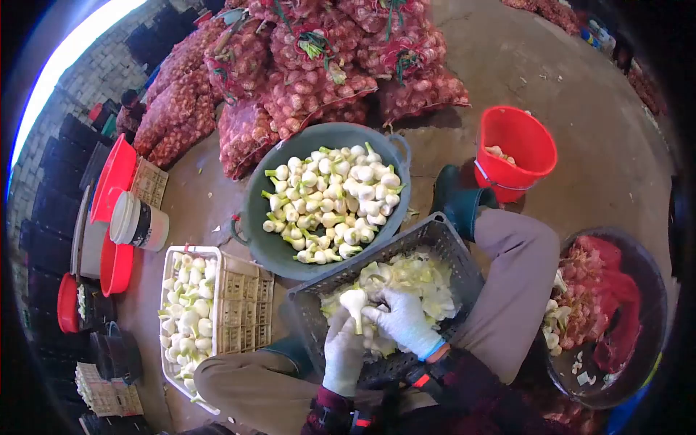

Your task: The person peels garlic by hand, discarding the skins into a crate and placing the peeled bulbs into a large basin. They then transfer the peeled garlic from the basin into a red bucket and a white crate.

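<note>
Meeting over the dark crate (460, 251), left hand (342, 358) and right hand (406, 319) pinch one garlic bulb (354, 300).

The bulb (354, 300) at centre is white; the gloves (407, 319) are pale grey, the tub (319, 136) above grey-green, the upper-right bucket (534, 148) bright red, the sacks (301, 94) along the top pinkish red.

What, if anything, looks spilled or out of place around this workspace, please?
Only something small: a pale scrap lies loose on the floor between the grey-green tub and the white bucket, odd because the peelings heap sits in the dark crate. The held bulb shows no obvious damage.
</note>
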A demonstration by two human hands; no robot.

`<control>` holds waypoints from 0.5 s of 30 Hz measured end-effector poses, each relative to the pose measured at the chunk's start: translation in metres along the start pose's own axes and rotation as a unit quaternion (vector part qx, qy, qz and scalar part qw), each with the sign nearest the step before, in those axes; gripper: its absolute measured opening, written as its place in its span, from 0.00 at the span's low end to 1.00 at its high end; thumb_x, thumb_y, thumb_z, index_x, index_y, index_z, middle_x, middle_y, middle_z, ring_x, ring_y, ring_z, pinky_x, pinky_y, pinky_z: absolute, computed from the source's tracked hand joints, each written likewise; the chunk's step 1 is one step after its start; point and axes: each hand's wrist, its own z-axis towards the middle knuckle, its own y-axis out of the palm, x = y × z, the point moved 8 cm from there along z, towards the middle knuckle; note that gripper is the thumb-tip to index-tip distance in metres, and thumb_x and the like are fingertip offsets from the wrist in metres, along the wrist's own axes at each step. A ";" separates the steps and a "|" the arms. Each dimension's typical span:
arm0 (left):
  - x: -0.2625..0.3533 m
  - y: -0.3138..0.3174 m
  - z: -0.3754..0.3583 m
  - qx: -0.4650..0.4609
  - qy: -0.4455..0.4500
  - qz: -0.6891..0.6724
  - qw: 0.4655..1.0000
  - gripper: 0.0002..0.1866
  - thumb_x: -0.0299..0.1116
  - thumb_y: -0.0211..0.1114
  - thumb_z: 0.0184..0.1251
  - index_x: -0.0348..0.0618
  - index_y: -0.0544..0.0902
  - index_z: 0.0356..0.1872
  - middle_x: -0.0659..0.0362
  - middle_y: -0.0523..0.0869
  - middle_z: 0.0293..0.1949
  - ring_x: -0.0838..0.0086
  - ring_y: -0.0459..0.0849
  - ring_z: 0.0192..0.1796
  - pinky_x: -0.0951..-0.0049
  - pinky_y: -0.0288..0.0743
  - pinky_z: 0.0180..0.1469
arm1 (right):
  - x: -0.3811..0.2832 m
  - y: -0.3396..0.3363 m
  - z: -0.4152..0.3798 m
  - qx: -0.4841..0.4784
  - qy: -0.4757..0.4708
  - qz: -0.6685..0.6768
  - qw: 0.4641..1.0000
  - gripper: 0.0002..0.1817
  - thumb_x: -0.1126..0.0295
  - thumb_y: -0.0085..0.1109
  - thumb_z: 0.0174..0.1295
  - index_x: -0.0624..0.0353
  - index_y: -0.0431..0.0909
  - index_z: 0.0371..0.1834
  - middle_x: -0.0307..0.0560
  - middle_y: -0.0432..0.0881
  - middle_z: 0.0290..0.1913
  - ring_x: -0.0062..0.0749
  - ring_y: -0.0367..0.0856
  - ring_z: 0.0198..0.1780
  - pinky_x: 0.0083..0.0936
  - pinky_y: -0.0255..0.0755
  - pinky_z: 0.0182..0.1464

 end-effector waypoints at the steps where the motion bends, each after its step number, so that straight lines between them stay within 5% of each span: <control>1: -0.004 0.000 0.003 -0.001 0.002 0.000 1.000 0.27 0.39 0.59 0.70 0.35 0.68 0.65 0.59 0.80 0.39 0.77 0.76 0.32 0.80 0.70 0.34 | -0.002 0.000 0.001 0.019 -0.011 -0.031 0.999 0.16 0.62 0.66 0.56 0.62 0.81 0.42 0.56 0.83 0.35 0.51 0.83 0.40 0.40 0.75 0.41; 5: -0.015 -0.022 0.008 0.028 -0.007 0.042 0.999 0.29 0.44 0.58 0.70 0.34 0.69 0.64 0.63 0.77 0.33 0.79 0.73 0.28 0.80 0.68 0.31 | -0.005 0.002 0.003 0.072 -0.024 -0.067 0.995 0.09 0.67 0.62 0.57 0.62 0.80 0.33 0.57 0.81 0.32 0.55 0.80 0.35 0.41 0.74 0.37; 7: -0.019 -0.011 0.011 -0.055 -0.055 -0.009 0.997 0.26 0.43 0.58 0.70 0.33 0.71 0.61 0.65 0.75 0.30 0.81 0.69 0.24 0.82 0.64 0.28 | 0.001 -0.005 0.011 0.099 -0.046 -0.044 0.993 0.06 0.70 0.60 0.59 0.61 0.80 0.33 0.50 0.81 0.29 0.42 0.80 0.30 0.34 0.73 0.34; 8: -0.023 -0.018 0.007 0.030 -0.098 -0.031 0.994 0.21 0.41 0.57 0.71 0.34 0.73 0.55 0.66 0.73 0.28 0.83 0.65 0.22 0.83 0.59 0.25 | 0.013 -0.004 0.017 0.099 -0.040 -0.043 0.993 0.06 0.70 0.60 0.59 0.61 0.80 0.33 0.50 0.81 0.29 0.42 0.80 0.30 0.34 0.73 0.34; 10: -0.015 -0.016 0.007 0.030 -0.038 0.112 0.992 0.18 0.39 0.56 0.72 0.35 0.74 0.53 0.66 0.73 0.28 0.83 0.65 0.22 0.84 0.57 0.24 | 0.050 -0.003 0.028 0.110 0.114 0.270 0.950 0.06 0.75 0.57 0.61 0.60 0.76 0.41 0.41 0.76 0.24 0.24 0.73 0.23 0.23 0.67 0.25; 12: -0.007 -0.015 0.010 0.028 0.023 0.248 0.968 0.16 0.37 0.55 0.72 0.36 0.75 0.52 0.66 0.73 0.28 0.84 0.65 0.22 0.84 0.55 0.23 | 0.055 -0.003 0.023 0.052 0.122 0.305 0.943 0.09 0.75 0.56 0.62 0.60 0.75 0.45 0.39 0.75 0.25 0.21 0.72 0.23 0.21 0.66 0.25; 14: -0.026 -0.025 0.014 0.066 -0.112 -0.103 0.986 0.14 0.33 0.54 0.73 0.36 0.75 0.54 0.67 0.73 0.28 0.84 0.64 0.22 0.85 0.56 0.23 | 0.023 -0.001 0.016 -0.035 0.073 0.295 0.952 0.12 0.74 0.57 0.63 0.62 0.76 0.49 0.37 0.74 0.25 0.20 0.70 0.22 0.19 0.65 0.24; 15: -0.027 -0.028 0.016 0.069 -0.114 -0.103 0.986 0.14 0.33 0.54 0.73 0.36 0.75 0.54 0.67 0.73 0.28 0.84 0.64 0.22 0.85 0.56 0.23 | 0.019 -0.002 0.014 -0.037 0.076 0.296 0.951 0.12 0.74 0.57 0.63 0.62 0.76 0.49 0.37 0.74 0.25 0.20 0.70 0.22 0.19 0.65 0.24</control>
